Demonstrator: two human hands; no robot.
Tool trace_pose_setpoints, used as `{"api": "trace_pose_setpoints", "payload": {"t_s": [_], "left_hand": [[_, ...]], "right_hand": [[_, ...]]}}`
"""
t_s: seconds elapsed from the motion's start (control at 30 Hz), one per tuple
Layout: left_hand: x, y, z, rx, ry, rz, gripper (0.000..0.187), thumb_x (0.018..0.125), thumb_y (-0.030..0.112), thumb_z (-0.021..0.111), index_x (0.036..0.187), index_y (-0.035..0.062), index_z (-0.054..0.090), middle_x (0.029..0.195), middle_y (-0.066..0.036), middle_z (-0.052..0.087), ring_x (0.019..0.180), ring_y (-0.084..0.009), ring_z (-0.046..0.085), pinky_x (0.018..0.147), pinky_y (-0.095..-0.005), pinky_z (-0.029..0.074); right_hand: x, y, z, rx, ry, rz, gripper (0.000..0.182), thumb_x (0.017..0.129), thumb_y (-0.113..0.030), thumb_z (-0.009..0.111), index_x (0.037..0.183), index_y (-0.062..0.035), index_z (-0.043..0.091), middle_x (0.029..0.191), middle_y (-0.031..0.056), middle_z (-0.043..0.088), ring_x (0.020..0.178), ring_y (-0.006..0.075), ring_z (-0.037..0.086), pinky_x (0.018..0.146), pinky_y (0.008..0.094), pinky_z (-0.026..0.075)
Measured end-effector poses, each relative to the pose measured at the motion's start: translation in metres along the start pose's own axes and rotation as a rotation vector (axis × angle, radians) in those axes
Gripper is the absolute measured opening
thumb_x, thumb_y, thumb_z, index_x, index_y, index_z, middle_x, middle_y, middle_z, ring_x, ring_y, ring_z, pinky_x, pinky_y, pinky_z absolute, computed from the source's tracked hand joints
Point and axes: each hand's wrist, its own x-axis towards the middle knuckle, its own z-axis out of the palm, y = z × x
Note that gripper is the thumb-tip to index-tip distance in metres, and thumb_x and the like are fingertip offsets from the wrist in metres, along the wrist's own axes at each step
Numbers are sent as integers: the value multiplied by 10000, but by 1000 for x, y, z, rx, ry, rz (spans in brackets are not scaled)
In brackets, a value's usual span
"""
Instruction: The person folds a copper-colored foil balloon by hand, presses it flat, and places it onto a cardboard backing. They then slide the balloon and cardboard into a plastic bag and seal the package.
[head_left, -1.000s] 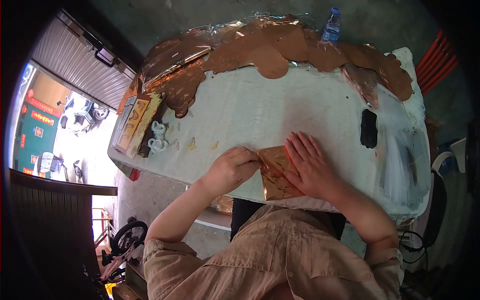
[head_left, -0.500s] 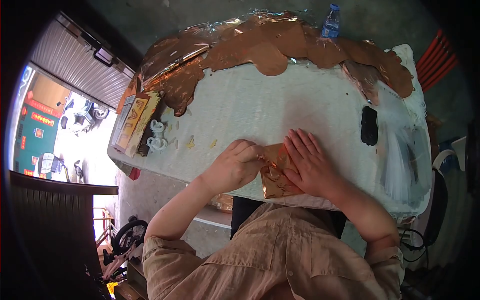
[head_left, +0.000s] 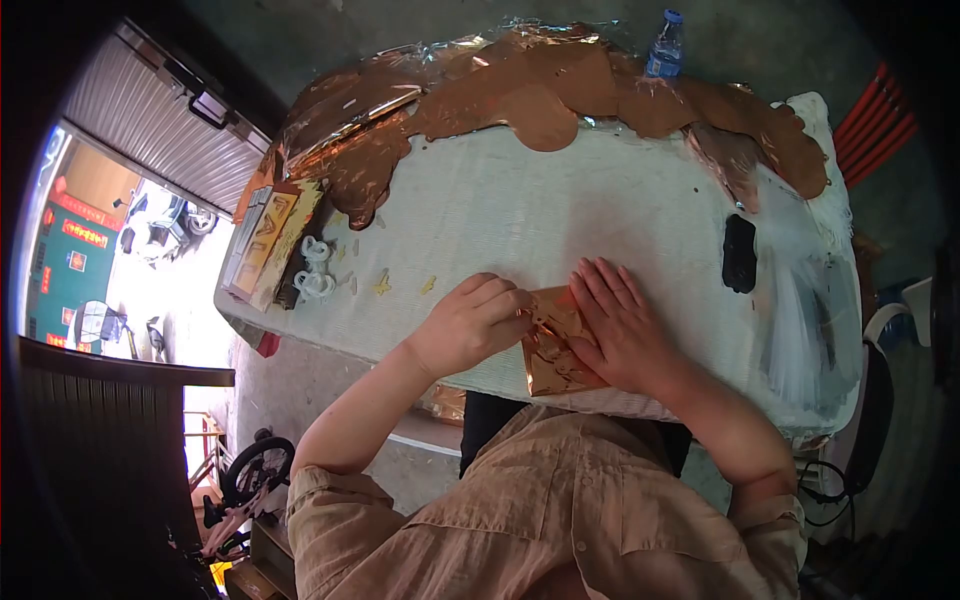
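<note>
A crinkled, shiny copper-coloured foil sheet (head_left: pixel 548 368) lies near the front edge of the cloth-covered table. My right hand (head_left: pixel 622 335) rests flat on its right side, fingers stretched out and pointing away from me. At the sheet's upper left edge is my left hand (head_left: pixel 475 322), its fingers curled into a pinch. The fingers hide whatever is between the tips. Left of that hand, small yellowish star-shaped pieces (head_left: pixel 382 283) lie scattered on the cloth.
Large copper foil pieces (head_left: pixel 545 115) line the far edge, with a water bottle (head_left: pixel 665 45) behind. At left stand boxes (head_left: pixel 268 240) and white rings (head_left: pixel 315 270). A black object (head_left: pixel 739 252) and clear plastic film (head_left: pixel 800 330) lie at right.
My left hand has shifted very slightly at the sheet's left edge, its fingers still pinched. My right hand stays flat on the foil.
</note>
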Motion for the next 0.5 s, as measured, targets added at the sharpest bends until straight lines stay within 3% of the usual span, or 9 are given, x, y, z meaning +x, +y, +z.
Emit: {"api": "trace_pose_setpoints", "payload": {"t_s": [0.07, 0.5], "left_hand": [[-1, -1, -1, 71, 11, 92, 209, 672, 126, 668, 875, 81, 697, 976, -54, 605, 882, -233, 590, 782, -362, 499], [-2, -2, 4, 3, -28, 55, 225, 667, 125, 637, 879, 74, 691, 929, -39, 600, 882, -225, 590, 786, -353, 488]], "right_hand": [[0, 0, 0, 1, 3, 0, 688, 902, -356, 538, 1425, 47, 346, 1492, 235, 328, 1410, 375, 275, 1168, 487, 168], [0, -2, -1, -22, -3, 16, 685, 907, -379, 539, 1424, 33, 356, 1499, 218, 329, 1415, 346, 280, 1174, 465, 171]]}}
